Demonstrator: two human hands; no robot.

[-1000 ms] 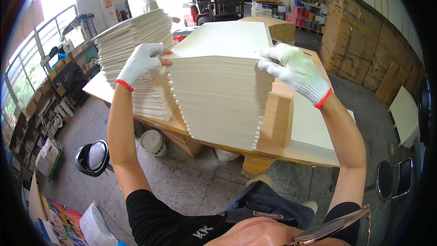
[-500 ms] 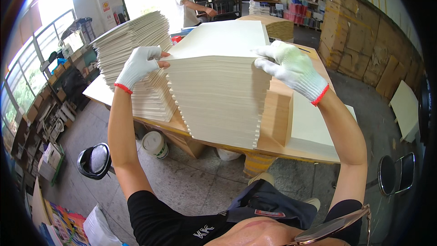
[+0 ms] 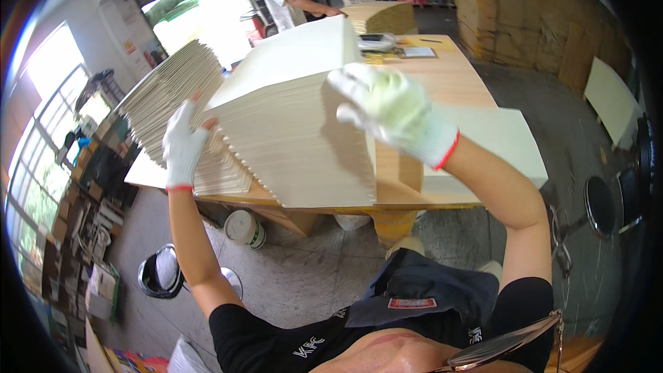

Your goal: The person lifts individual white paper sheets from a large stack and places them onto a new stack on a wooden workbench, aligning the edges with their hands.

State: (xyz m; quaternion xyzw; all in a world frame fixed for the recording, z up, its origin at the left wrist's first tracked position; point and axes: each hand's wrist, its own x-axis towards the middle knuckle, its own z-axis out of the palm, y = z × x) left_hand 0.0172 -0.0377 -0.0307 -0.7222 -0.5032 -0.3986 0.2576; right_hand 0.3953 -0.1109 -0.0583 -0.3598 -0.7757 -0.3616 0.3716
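Observation:
A tall stack of cream-white paper sheets or boards (image 3: 293, 141) stands on the wooden table in front of me, its layered edges facing me. At its upper left corner is my left hand (image 3: 185, 141), in a white glove with bare fingertips. The thumb and fingers are apart, with the thumb close to the stack's edge. My right hand (image 3: 394, 107), in a white glove with a yellowish-green back, is by the stack's right front side. Its fingers are parted and slightly blurred, and no object shows between them. Whether they touch the stack cannot be told.
Another tall, uneven stack of sheets (image 3: 173, 93) stands at the left. A lower white stack (image 3: 483, 138) lies on the table (image 3: 449, 76) at the right. Beneath is a white bucket (image 3: 244, 228). A person (image 3: 286, 0) stands beyond the table; cardboard (image 3: 525, 21) lines the right side.
My view has shifted. My left hand has come down and away from the stack's top left corner, its fingers now pointing upward. My right hand has moved left across the front right corner.

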